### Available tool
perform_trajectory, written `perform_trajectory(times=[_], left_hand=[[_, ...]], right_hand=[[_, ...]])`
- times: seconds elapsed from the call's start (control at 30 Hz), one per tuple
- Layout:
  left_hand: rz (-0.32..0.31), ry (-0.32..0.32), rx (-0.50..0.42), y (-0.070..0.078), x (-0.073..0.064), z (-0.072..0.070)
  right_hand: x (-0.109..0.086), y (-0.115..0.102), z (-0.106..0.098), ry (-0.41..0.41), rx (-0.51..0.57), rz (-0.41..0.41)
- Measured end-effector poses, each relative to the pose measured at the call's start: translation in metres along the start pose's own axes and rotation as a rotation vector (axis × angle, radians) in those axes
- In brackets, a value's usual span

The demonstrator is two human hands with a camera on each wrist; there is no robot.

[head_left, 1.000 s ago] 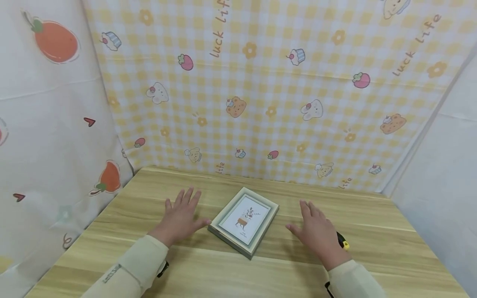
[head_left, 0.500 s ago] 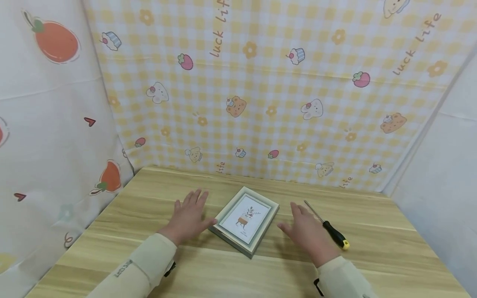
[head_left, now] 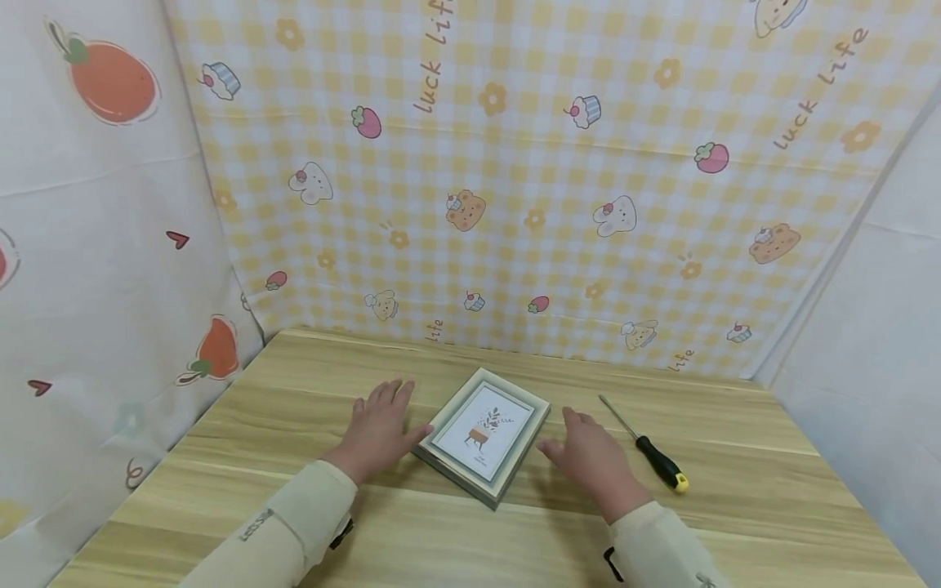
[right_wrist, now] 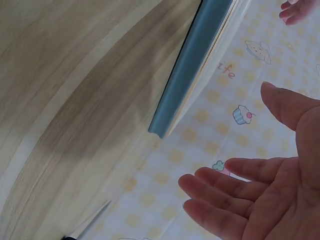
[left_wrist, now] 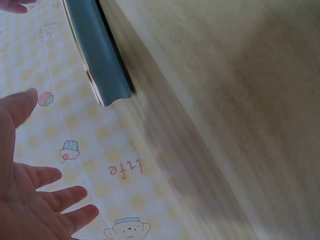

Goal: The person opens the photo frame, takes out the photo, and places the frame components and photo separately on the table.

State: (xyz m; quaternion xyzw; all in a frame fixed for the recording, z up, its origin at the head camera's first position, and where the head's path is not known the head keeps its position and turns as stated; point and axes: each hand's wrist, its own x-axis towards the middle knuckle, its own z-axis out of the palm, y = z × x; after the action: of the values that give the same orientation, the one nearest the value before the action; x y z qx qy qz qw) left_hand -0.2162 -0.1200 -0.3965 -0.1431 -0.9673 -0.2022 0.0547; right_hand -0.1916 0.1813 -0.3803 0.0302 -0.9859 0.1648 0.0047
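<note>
A picture frame (head_left: 487, 433) with a pale border and a plant drawing lies flat and turned at an angle on the wooden table. To its left my left hand (head_left: 376, 430) is spread, its thumb overlapping the frame's left corner in the head view. My right hand (head_left: 591, 457) hovers just right of the frame, fingers extended and holding nothing. Both wrist views show the grey-blue side of the frame (left_wrist: 97, 50) apart from the open palms. Right of my right hand lies a screwdriver (head_left: 662, 463) with a black and yellow handle.
The wood-grain table (head_left: 412, 547) reaches back to a yellow checked cloth (head_left: 515, 245) with cartoon prints. White cloths hang at the left (head_left: 95, 269) and right (head_left: 867, 343) sides.
Both hands have moved inward toward the picture frame, the left going right and the right going left. The screwdriver, mostly covered before, now shows fully. The frame has stayed put.
</note>
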Motion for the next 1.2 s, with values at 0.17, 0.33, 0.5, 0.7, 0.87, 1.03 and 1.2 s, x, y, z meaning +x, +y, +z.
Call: perform_trajectory(times=[0.17,0.33,0.5,0.7,0.87,1.03,1.2], left_hand=[[0.0,0.019,-0.036,0.003,0.003,0.002],[-0.005,0.024,-0.04,0.005,0.007,0.006],[-0.007,0.023,-0.05,0.009,0.009,0.009],[-0.008,0.017,-0.051,0.012,0.011,0.01],[-0.015,0.008,-0.041,0.012,0.011,0.009],[-0.02,-0.009,-0.034,0.013,0.014,0.011],[-0.029,-0.032,-0.036,0.009,0.017,0.017]], right_hand=[[0.002,-0.004,0.003,0.016,0.007,-0.012],[0.004,-0.009,0.008,0.024,0.016,-0.01],[0.006,-0.012,0.012,0.009,0.029,0.003],[0.008,-0.017,0.015,-0.005,0.017,0.03],[0.011,-0.02,0.016,-0.024,0.003,0.048],[0.012,-0.022,0.016,-0.036,-0.006,0.067],[0.014,-0.021,0.02,-0.009,0.008,0.069]])
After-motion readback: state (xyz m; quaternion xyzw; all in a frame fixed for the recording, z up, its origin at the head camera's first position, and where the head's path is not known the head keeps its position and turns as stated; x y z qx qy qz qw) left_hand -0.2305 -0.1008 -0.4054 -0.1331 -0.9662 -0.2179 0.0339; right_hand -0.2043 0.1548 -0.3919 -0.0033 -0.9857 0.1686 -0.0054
